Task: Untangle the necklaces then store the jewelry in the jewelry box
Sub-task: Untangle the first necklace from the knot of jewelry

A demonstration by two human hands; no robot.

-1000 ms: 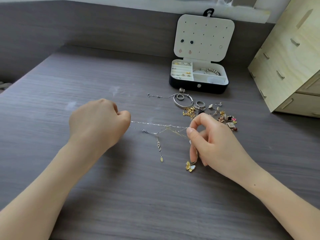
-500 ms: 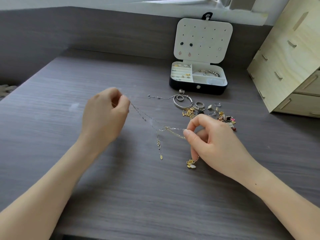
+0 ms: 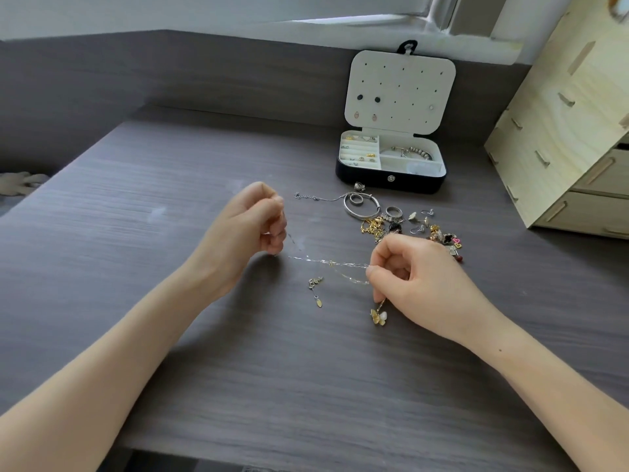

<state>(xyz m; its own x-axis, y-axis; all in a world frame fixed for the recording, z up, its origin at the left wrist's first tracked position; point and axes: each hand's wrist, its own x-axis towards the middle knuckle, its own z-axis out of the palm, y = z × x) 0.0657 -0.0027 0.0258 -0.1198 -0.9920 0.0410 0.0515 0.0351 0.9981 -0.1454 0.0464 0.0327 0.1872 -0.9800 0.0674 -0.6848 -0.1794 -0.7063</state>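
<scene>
The left hand (image 3: 245, 229) and right hand (image 3: 418, 277) each pinch the necklaces (image 3: 332, 263), tangled in front of the open box (image 3: 374, 180). Few pieces (image 3: 412, 152) lie inside; the pile (image 3: 374, 228) before it is not stored.

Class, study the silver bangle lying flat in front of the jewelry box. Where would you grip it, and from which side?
Probably the near-left arc of the silver bangle, pinched from above. It lies flat, so only the rim offers purchase; a small ring sits inside its far part, a thin chain meets its far-left side, gold pieces crowd its near-right.
</scene>
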